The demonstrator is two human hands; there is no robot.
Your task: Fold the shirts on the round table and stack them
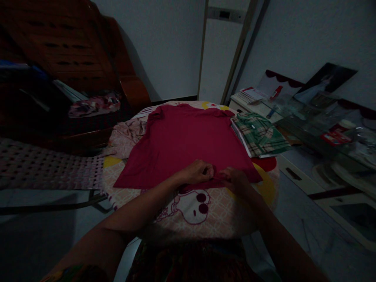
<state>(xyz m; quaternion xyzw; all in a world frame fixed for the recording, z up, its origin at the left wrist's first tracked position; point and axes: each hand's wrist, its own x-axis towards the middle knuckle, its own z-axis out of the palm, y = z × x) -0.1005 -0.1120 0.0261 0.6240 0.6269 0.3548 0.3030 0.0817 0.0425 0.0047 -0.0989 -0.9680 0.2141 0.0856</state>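
A dark pink shirt (190, 141) lies spread out on a round table with a patterned cloth (194, 227). Its short sleeves are at the far side and its bottom hem faces me. Near the middle of that hem, my left hand (199, 171) has its fingers curled and pinched on the fabric. Just to the right of it, my right hand (235, 179) also pinches the hem, a small gap separating the two. A little of the fabric is bunched between them.
Folded green plaid clothing (261, 133) sits at the table's right, and a crumpled pale pink garment (127, 137) at its left. A glass-topped cabinet (311, 133) with assorted items stands on the right. A woven chair (53, 164) and a wooden bench (132, 92) are on the left.
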